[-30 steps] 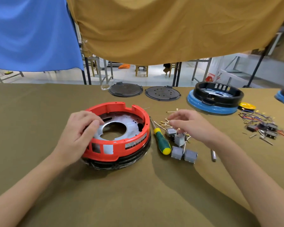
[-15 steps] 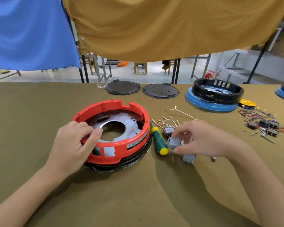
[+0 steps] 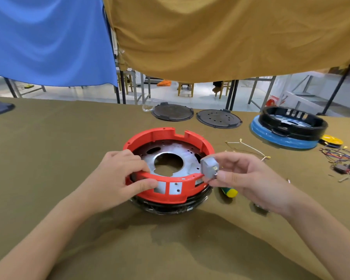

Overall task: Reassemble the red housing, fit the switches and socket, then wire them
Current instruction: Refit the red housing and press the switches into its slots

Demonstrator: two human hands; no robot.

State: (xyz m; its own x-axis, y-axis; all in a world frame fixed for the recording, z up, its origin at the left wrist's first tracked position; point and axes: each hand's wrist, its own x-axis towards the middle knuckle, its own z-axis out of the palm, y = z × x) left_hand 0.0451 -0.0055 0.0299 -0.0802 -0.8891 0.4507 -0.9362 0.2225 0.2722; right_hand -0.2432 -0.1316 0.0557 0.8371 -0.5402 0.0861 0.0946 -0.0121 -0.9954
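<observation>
At the middle of the surface (image 3: 49, 138), which is draped in olive cloth, sits the red housing (image 3: 168, 158) — a round ring stacked on a black base (image 3: 170, 207), with a metal plate (image 3: 170, 158) inside that has a large central hole. The left hand (image 3: 117, 178) grips the housing's near-left rim, fingers curled over the top edge and thumb pressed on the outer wall just beside two rectangular cutouts (image 3: 168, 187). The right hand (image 3: 249, 178) pinches a small grey switch (image 3: 209, 166) between thumb and fingertips, holding it in the air just at the housing's near-right rim; whether the switch touches the rim cannot be told.

Under the right hand, the yellow end of a screwdriver (image 3: 229, 192) shows on the cloth. Beyond that hand lie thin white wires (image 3: 245, 145) with small ring terminals. Two dark round lids (image 3: 172, 112) (image 3: 218, 118) lie flat at the far edge of the surface. Farther right stands a black ring (image 3: 293, 122) on a blue base (image 3: 281, 138), with a yellow disc (image 3: 331, 140) just beside it and a tangle of coloured wires and small dark parts (image 3: 343, 160) at the right edge. Blue cloth (image 3: 45, 41) and tan cloth (image 3: 230, 37) hang overhead — chair and table legs show beneath them.
</observation>
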